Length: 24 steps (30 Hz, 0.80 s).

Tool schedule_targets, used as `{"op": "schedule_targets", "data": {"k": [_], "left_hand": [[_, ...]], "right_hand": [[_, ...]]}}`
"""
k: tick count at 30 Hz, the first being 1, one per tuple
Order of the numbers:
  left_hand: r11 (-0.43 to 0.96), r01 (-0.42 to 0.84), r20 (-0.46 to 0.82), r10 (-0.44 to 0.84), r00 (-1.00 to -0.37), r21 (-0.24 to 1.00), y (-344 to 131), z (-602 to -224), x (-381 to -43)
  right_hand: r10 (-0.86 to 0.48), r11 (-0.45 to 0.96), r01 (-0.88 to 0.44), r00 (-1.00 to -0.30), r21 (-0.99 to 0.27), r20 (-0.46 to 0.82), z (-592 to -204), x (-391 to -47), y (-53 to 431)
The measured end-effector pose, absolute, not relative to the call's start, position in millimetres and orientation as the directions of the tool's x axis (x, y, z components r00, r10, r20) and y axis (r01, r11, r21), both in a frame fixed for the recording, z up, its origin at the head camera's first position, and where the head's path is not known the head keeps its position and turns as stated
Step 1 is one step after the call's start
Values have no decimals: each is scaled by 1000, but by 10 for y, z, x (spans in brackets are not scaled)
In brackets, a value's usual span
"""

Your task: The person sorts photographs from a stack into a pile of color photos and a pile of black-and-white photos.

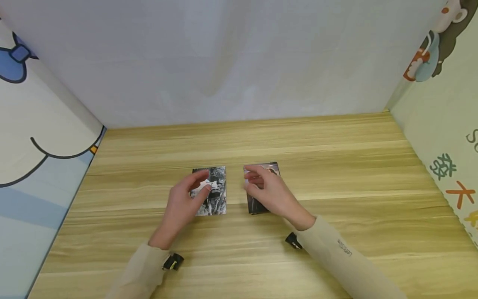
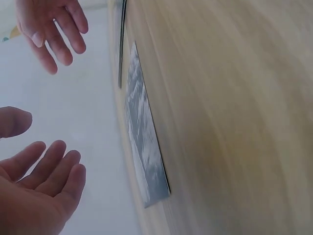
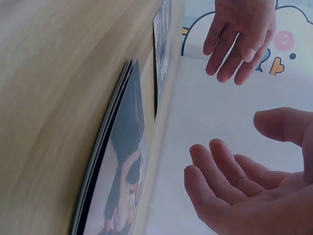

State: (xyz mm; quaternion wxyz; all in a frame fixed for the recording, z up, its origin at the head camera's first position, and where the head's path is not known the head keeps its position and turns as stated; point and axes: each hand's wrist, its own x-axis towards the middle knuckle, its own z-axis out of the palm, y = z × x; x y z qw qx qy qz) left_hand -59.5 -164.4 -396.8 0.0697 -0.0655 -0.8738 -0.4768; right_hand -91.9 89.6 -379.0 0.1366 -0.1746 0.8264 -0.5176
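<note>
A black-and-white photo card (image 1: pixel 217 201) lies flat on the wooden table. My left hand (image 1: pixel 183 199) hovers over its left part, fingers relaxed and holding nothing. To the right sits a small stack of photo cards (image 1: pixel 255 206), whose layered edges show in the right wrist view, where the stack (image 3: pixel 120 166) has a picture with a figure on top. Above that stack floats my right hand (image 1: pixel 274 193), thumb apart from loosely bent fingers, also with nothing in it. Both wrist views show a gap between each hand and the cards.
The wooden table (image 1: pixel 336 166) ends at a pale cloth wall (image 1: pixel 239 62) behind. Printed panels with cartoon figures stand on the left (image 1: pixel 22 108) and right (image 1: pixel 440 124). A small black strap piece (image 1: pixel 173 262) is at the left cuff, another (image 1: pixel 293 240) at the right.
</note>
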Motion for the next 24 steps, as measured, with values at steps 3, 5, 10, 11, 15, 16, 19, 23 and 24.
{"op": "schedule_targets", "data": {"k": [3,5,10,11,15,16,19,23,24], "left_hand": [[544,218,214,70,-974,811,-1571,-3967,-586],[556,232,218,92,-972,798,-1526,-3962,-583],[591,271,237,136,-962,759,-1405,-3974,-581],[594,280,245,141,-959,754,-1382,-3980,-582],[602,299,252,164,-954,740,-1304,-4002,-588],[606,296,244,169,-955,739,-1287,-4006,-589],[610,274,205,183,-962,744,-1236,-4008,-590],[624,219,126,191,-973,750,-1172,-4013,-597],[630,205,106,192,-976,749,-1158,-4019,-601]], "right_hand": [[-408,401,-147,-912,-904,-33,-3782,-899,967],[-398,401,-140,-917,-905,-35,-3787,-897,1008],[-376,415,-126,-926,-901,-44,-3816,-912,1133],[-370,423,-127,-928,-897,-43,-3820,-915,1164],[-357,455,-137,-933,-880,-39,-3841,-935,1300],[-356,460,-139,-934,-877,-38,-3845,-942,1331],[-355,483,-151,-934,-862,-35,-3873,-963,1421],[-345,534,-178,-938,-826,-21,-3934,-990,1522],[-344,549,-187,-939,-815,-16,-3948,-993,1543]]}}
